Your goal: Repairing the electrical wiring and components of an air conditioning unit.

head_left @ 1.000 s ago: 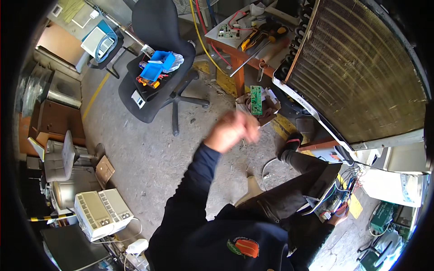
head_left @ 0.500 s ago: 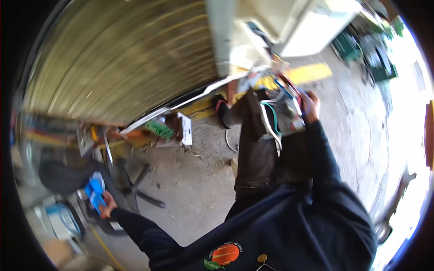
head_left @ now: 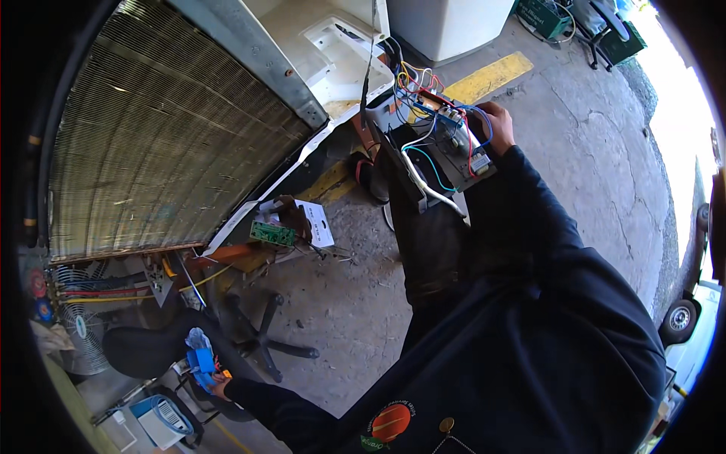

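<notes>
My right hand point(head_left: 499, 130) grips the far right edge of a metal control box point(head_left: 463, 155) full of wires, resting across my thighs. Red, blue, white and teal wires spread over it, along with a silver cylinder point(head_left: 458, 138) and small electrical parts. More wires run from its far end toward the white appliance housing point(head_left: 333, 57). Out to the left, my left hand point(head_left: 219, 386) closes at the edge of an open blue case point(head_left: 201, 360) over the black chair. A small orange piece point(head_left: 227, 374) shows beside its fingers, which are partly hidden.
A finned coil panel point(head_left: 166, 144) in a metal frame leans at the upper left. Below it are a green circuit board point(head_left: 273, 234) and a white carton point(head_left: 315, 224). A black office chair point(head_left: 144, 350) stands left, near a blue-and-white container point(head_left: 159, 420). A parked vehicle point(head_left: 692, 333) shows far right.
The view has shifted and sharpened, so the scene appears displaced. My right hand stays at the control box's edge, and my left hand remains at the blue case.
</notes>
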Action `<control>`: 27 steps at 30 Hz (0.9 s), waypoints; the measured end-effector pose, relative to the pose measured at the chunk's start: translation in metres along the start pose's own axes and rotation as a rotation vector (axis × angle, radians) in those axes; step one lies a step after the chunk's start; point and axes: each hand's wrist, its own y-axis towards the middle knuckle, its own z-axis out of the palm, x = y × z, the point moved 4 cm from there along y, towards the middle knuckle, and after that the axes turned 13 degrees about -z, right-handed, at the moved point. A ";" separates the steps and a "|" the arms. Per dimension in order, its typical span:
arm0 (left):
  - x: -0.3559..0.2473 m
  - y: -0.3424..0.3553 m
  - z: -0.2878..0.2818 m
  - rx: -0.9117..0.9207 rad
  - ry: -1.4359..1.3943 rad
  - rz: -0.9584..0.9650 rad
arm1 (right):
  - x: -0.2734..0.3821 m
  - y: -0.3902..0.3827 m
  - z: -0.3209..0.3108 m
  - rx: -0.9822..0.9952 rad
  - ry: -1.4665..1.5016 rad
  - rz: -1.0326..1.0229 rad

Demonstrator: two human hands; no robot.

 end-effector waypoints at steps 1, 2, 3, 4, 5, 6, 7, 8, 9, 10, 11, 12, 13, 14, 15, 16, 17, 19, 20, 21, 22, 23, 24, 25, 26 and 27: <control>-0.005 -0.006 0.006 0.004 0.022 0.032 | 0.000 0.000 0.002 -0.001 0.005 0.002; -0.011 -0.015 0.007 0.007 0.044 0.064 | 0.000 -0.001 0.004 0.002 0.011 0.002; -0.016 -0.027 0.001 0.008 0.066 0.098 | 0.000 -0.002 0.007 0.015 0.043 0.009; -0.014 -0.034 0.001 0.014 0.085 0.121 | 0.000 0.000 0.005 0.019 0.069 0.011; -0.015 -0.043 0.001 0.017 0.105 0.149 | -0.001 0.001 0.006 0.026 0.097 0.015; -0.013 -0.058 -0.013 0.020 0.126 0.178 | -0.001 0.003 0.007 0.036 0.126 0.019; -0.018 -0.069 -0.019 0.027 0.143 0.204 | -0.005 0.006 0.005 0.009 0.132 -0.005; -0.012 -0.087 -0.027 0.038 0.161 0.224 | -0.014 0.008 0.002 -0.023 0.133 -0.029; -0.012 -0.105 -0.042 0.041 0.176 0.251 | -0.017 0.008 0.005 -0.026 0.138 -0.035; -0.013 -0.121 -0.053 0.044 0.189 0.276 | -0.020 0.008 0.007 -0.028 0.156 -0.041; -0.017 -0.133 -0.051 0.040 0.196 0.312 | -0.016 0.010 0.010 -0.022 0.184 -0.052; -0.012 -0.159 -0.054 0.044 0.237 0.326 | -0.011 0.009 0.010 -0.019 0.188 -0.067; -0.009 -0.190 -0.053 0.050 0.272 0.339 | 0.001 0.011 0.006 -0.029 0.226 -0.076; -0.009 -0.216 -0.061 0.031 0.248 0.347 | 0.022 0.012 0.007 -0.026 0.275 -0.090; -0.005 -0.239 -0.066 0.090 0.260 0.283 | 0.044 0.015 0.006 -0.025 0.324 -0.104; 0.005 -0.264 -0.060 0.170 0.274 0.214 | 0.066 0.022 -0.007 -0.041 0.368 -0.110; 0.015 -0.289 -0.065 0.185 0.279 0.178 | 0.111 0.028 -0.015 -0.044 0.440 -0.250; 0.032 -0.331 -0.068 0.205 0.271 0.157 | 0.204 0.039 -0.042 -0.053 0.529 -0.396; 0.045 -0.347 -0.066 0.319 0.282 0.069 | 0.250 0.043 -0.057 -0.016 0.609 -0.546; 0.055 -0.361 -0.064 0.430 0.289 -0.010 | 0.292 0.044 -0.066 0.022 0.696 -0.700; 0.065 -0.374 -0.060 0.489 0.295 -0.061 | 0.325 0.048 -0.072 0.043 0.767 -0.774; 0.075 -0.391 -0.050 0.553 0.306 -0.117 | 0.351 0.054 -0.078 0.061 0.831 -0.845; 0.084 -0.405 -0.041 0.561 0.297 -0.103 | 0.372 0.058 -0.084 0.051 0.843 -0.854; 0.093 -0.423 -0.028 0.594 0.294 -0.148 | 0.393 0.060 -0.087 0.143 0.823 -0.844; 0.105 -0.436 -0.012 0.637 0.298 -0.200 | 0.403 0.063 -0.089 0.224 0.792 -0.828; 0.111 -0.447 0.000 0.656 0.297 -0.194 | 0.406 0.065 -0.094 0.203 0.795 -0.831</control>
